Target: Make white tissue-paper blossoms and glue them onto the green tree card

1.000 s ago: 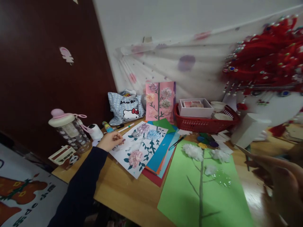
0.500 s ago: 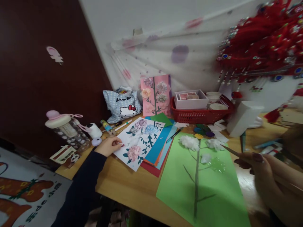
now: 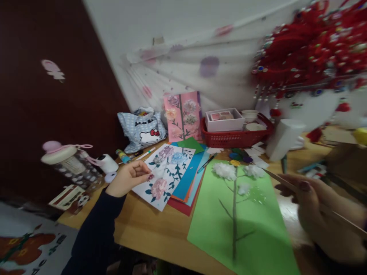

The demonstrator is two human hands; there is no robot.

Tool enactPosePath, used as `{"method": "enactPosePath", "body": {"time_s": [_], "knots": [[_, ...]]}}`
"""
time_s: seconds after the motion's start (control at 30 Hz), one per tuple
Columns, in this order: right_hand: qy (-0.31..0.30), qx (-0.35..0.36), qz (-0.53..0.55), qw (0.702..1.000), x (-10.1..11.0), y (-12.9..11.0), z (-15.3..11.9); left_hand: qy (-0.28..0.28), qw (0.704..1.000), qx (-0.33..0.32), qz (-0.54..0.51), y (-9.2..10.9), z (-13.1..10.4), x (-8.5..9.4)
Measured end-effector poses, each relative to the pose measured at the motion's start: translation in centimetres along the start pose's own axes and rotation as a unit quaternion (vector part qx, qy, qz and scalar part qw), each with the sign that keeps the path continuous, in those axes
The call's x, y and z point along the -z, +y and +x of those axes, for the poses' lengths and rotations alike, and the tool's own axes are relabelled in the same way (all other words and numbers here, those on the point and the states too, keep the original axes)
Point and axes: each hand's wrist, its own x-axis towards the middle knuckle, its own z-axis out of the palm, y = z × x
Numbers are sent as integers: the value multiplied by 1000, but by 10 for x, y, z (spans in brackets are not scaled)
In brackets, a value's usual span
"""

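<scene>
The right hand (image 3: 321,214) is closed on one stick (image 3: 282,179), its tip near three tufts (image 3: 224,171) on one green sheet (image 3: 212,225). The left hand (image 3: 126,179) curls, fingertips close; its hold is unclear. Between the fingers: one pen (image 3: 207,163); beyond, two cups (image 3: 255,126), one basket (image 3: 229,140).
</scene>
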Motion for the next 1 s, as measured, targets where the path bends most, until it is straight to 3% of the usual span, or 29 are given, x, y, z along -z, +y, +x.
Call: {"method": "enactPosePath", "body": {"time_s": [0.13,0.3,0.37,0.47,0.57,0.63,0.8,1.0], "knots": [[0,-13,72,997,0,-8,4,-151,984,-31,-89,27,20,-66],[93,-62,160,981,2,-1,-9,-330,939,16,-97,38,41,-160],[99,-25,184,978,5,-1,-14,-358,929,43,-80,34,44,-192],[65,92,225,968,10,-4,-16,-358,931,46,-52,25,48,-226],[-8,209,203,957,13,-8,-14,-324,946,1,-15,20,51,-244],[-52,242,141,959,12,-8,-13,-307,951,-24,4,19,53,-250],[-80,205,12,975,2,-5,-17,-275,959,-67,27,14,56,-257],[-118,166,-35,978,-5,-2,-19,-271,956,-111,-9,6,59,-260]]}}
